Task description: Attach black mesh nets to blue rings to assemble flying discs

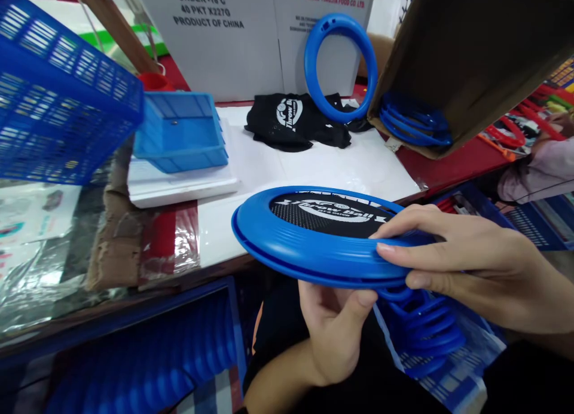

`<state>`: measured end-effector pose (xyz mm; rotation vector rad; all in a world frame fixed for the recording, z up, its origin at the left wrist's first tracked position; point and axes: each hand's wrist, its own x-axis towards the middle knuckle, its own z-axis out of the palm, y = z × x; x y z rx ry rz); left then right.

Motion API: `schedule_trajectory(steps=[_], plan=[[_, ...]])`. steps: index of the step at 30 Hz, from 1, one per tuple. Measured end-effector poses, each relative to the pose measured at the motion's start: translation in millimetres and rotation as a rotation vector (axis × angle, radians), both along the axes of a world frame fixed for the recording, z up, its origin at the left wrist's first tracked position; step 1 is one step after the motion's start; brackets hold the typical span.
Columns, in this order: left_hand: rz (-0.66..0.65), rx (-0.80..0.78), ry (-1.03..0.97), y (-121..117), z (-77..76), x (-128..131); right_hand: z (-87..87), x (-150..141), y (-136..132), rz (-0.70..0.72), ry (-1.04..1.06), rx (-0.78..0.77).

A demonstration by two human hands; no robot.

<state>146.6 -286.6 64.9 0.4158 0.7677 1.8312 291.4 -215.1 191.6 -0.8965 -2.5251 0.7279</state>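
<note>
I hold a blue flying disc [291,235] with a black mesh centre printed in white, level above the table's front edge. My left hand [336,330] grips its near rim from below, thumb pressed on the edge. My right hand [470,264] clamps the right rim, fingers on top and thumb at the side. A stack of blue rings [426,330] lies in a bag under my right hand.
A blue ring [341,67] stands against white cartons behind black printed cloths [291,121]. A brown box [470,55] at the right spills blue rings [412,121]. A small blue tray [179,133] and a blue crate [58,97] sit at the left.
</note>
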Motion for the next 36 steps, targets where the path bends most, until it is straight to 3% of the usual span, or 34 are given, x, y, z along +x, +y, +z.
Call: schedule_trajectory(steps=[8, 15, 25, 29, 32, 36], plan=[[-0.059, -0.002, 0.014, -3, 1.4, -2, -5.2, 6, -2, 0.005, 0.046, -0.04], [-0.096, 0.033, -0.007, -6, -8.4, -2, -18.2, 12, 3, 0.073, 0.104, -0.083], [-0.118, 0.024, 0.036, -7, -21.3, -8, -43.2, 16, -4, 0.111, 0.067, 0.164], [-0.164, -0.064, 0.014, -17, -39.5, -15, -75.6, 9, -8, 0.123, 0.034, 0.375], [-0.127, -0.143, -0.067, -20, -57.1, -17, -116.4, -2, -13, 0.133, 0.001, 0.488], [-0.073, -0.383, -0.111, -9, -77.0, -20, -175.9, -18, -21, 0.055, 0.074, 0.548]])
